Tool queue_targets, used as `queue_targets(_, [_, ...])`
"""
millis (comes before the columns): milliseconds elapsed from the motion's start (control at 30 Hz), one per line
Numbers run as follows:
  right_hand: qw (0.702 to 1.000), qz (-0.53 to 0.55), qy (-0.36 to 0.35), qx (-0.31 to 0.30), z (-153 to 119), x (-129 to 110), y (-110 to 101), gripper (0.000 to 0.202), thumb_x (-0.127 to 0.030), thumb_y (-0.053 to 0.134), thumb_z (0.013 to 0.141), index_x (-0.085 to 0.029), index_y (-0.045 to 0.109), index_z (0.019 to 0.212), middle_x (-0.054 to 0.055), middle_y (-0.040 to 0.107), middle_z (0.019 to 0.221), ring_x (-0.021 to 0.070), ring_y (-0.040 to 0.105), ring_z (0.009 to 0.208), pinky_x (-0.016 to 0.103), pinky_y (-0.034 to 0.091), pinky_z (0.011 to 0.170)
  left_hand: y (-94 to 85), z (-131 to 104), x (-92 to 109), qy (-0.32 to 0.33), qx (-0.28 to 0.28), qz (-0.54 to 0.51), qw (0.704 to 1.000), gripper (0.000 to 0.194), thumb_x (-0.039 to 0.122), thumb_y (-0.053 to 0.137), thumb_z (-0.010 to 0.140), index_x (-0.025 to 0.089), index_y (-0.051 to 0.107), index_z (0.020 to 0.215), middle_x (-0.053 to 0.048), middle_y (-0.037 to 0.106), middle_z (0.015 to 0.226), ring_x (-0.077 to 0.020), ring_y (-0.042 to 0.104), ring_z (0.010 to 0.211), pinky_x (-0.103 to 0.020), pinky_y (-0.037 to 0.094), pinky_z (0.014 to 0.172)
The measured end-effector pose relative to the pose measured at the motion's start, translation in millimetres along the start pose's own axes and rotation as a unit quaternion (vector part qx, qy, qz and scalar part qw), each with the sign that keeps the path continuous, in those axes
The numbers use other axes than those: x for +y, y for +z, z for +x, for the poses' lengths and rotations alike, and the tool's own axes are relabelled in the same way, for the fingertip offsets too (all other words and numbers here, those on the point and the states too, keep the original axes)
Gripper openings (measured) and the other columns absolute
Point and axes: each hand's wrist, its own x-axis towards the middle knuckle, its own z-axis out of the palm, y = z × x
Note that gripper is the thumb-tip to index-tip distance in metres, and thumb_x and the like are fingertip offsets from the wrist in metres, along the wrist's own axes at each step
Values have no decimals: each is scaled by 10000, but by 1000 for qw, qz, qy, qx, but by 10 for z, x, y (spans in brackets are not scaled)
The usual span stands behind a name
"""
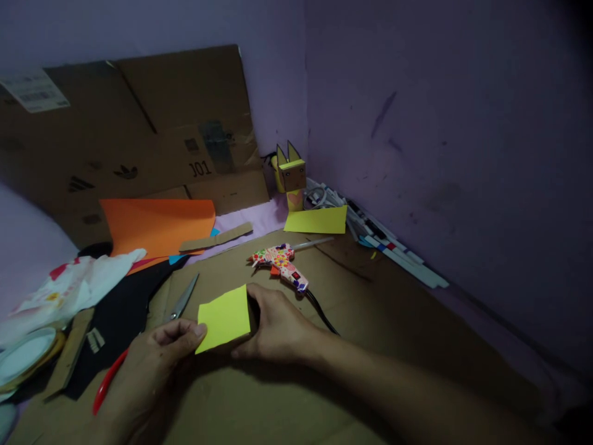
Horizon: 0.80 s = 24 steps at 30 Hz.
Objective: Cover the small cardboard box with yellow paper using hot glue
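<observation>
A square of yellow paper [225, 318] lies over a small brown cardboard piece [253, 315], perhaps a box, of which only the right side shows. My left hand [160, 352] pinches the paper's left edge between thumb and fingers. From the right, my right hand [278, 324] wraps round the cardboard piece, thumb at the near side. Scissors [184, 298] with red handles lie partly under my left hand. Just beyond my hands rests a flower-patterned glue gun [280, 266] with a clear glue stick in its back.
Behind stand a cardboard figure [291, 176] with pointed ears and a folded yellow strip [315, 220]. Orange paper [160, 225] leans against a large cardboard sheet [185, 93]. Tape rolls [28, 355] and black cloth or paper [120, 327] lie left; white strips [407, 259] line the right wall.
</observation>
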Motion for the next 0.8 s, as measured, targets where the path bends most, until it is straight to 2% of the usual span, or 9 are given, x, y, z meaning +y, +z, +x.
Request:
queue_targets(133, [1000, -10, 5, 3, 1, -18, -13, 508, -191, 787, 486, -182, 569, 946, 14, 668, 902, 166, 615, 763, 236, 484, 609, -32, 31, -13, -10, -3, -12, 1000, 238, 306, 775, 498, 158, 615, 593, -10, 625, 516, -150, 562, 473, -252, 479, 488])
queue_targets(333, [1000, -7, 6, 6, 2, 3, -3, 521, -184, 790, 472, -181, 571, 945, 28, 674, 901, 180, 620, 757, 243, 486, 598, -27, 23, -5, -11, -16, -25, 999, 250, 291, 792, 489, 153, 609, 591, -4, 619, 508, -158, 580, 485, -249, 483, 493])
queue_targets(533, [1000, -30, 6, 8, 8, 9, 5, 530, -208, 800, 476, -178, 567, 951, 23, 670, 905, 186, 622, 772, 251, 479, 607, 6, -1, -10, -12, 3, -38, 999, 234, 283, 781, 496, 157, 610, 592, -13, 633, 518, -175, 604, 492, -258, 487, 486])
queue_targets(800, [1000, -10, 7, 8, 5, 42, 39, 512, -198, 782, 497, -181, 567, 961, 35, 679, 922, 185, 628, 777, 246, 488, 605, 39, -19, 12, -17, 11, -46, 999, 169, 232, 756, 513, 157, 636, 605, -42, 675, 578, -200, 636, 546, -277, 520, 527])
